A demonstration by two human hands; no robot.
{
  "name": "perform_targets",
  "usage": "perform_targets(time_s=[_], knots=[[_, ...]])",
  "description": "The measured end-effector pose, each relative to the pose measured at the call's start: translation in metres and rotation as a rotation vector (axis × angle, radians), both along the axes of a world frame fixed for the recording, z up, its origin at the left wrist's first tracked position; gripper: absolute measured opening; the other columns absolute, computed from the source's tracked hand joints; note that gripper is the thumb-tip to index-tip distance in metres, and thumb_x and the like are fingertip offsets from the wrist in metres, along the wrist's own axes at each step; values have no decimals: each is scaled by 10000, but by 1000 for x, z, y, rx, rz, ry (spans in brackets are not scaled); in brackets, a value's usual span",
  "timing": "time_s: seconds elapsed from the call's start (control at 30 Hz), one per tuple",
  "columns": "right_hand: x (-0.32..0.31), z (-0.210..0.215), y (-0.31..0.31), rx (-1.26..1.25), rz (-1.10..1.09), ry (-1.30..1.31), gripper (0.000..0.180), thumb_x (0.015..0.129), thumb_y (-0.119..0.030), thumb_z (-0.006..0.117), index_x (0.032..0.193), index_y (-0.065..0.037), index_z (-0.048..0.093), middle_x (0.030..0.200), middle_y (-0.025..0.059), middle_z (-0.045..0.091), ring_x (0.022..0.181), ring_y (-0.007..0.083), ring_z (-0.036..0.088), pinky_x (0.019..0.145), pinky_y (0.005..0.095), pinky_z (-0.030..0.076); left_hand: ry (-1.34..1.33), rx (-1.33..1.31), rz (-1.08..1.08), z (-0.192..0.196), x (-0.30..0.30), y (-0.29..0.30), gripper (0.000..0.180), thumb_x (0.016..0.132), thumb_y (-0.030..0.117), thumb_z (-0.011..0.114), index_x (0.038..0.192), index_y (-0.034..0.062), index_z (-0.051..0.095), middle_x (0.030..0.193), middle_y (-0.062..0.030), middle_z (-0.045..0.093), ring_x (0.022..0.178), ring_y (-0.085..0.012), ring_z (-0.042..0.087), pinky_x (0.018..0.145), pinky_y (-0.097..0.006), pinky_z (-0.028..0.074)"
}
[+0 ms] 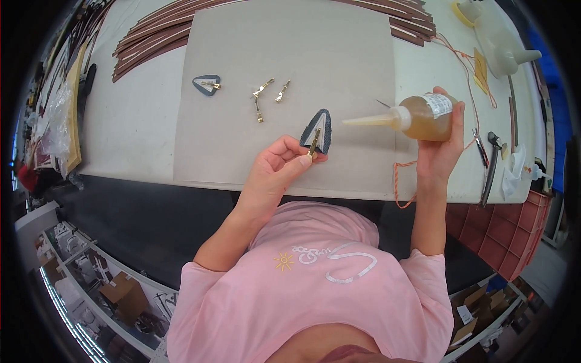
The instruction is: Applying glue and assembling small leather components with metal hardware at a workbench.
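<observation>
Between the fingers of my left hand (281,166) is a dark blue, rounded-triangle fabric piece (327,130) with a pale centre. A gold metal clip (316,140) lies along that centre, pinched at its lower end by my thumb. My right hand (440,148) is wrapped round a clear squeeze bottle (426,116) of amber liquid. The bottle is tipped sideways, its long pale nozzle (369,121) pointing left toward the fabric piece, apart from it. Farther off lie several loose gold clips (282,91) and a second fabric piece (207,85) with a clip on it.
A grey sheet (236,145) covers the middle of the white table (136,133). Brown strips (154,39) lie along the far side. To the right are orange cord (396,181), a hammer (491,163) and a large translucent bottle (499,42). Plastic wrapping (57,124) sits at the left.
</observation>
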State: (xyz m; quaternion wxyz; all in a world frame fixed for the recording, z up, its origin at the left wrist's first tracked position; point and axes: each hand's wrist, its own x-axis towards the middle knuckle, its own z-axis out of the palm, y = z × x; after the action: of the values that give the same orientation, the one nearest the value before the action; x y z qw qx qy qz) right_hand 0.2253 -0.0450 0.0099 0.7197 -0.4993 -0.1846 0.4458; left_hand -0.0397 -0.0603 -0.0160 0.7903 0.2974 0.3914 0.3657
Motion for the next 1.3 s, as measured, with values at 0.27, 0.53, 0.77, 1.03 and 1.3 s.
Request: perform_targets(time_s=[0.27,0.53,0.77,1.03,1.3], knots=[[-2,-15,-7,47,16,-285,423,1024,-379,461,1214,-14,558,1045,63,576,1001,134,559,871,283,466,-5,-16,8,0,1,0,30,933,52,585,940,54,556,1025,-95,671,1102,-265,632,1063,-410,430],[0,-17,-9,27,41,-283,405,1015,-359,473,1198,-9,566,1035,63,575,985,136,562,855,275,461,-23,-16,23,-3,0,0,27,934,52,583,944,55,557,1046,-114,676,1097,-264,634,1065,-425,429],[4,-23,-12,19,99,-299,430,999,-379,501,1167,8,587,1007,62,587,956,128,565,841,263,450,-34,-28,30,-3,0,1,35,933,55,591,945,53,558,1046,-112,674,1088,-262,638,1062,-421,434],[16,-23,-15,6,165,-254,438,1003,-375,480,1197,7,571,1047,85,603,994,152,582,875,293,464,-14,-4,15,-2,1,1,35,935,52,589,949,52,557,1013,-86,668,1087,-254,638,1067,-416,433],[11,-6,-6,-56,38,-130,456,1004,-397,464,1231,-13,559,1117,76,595,1044,161,580,905,323,471,17,25,0,-3,0,-3,50,933,39,589,971,46,559,1004,-71,665,1104,-246,633,1086,-407,412]])
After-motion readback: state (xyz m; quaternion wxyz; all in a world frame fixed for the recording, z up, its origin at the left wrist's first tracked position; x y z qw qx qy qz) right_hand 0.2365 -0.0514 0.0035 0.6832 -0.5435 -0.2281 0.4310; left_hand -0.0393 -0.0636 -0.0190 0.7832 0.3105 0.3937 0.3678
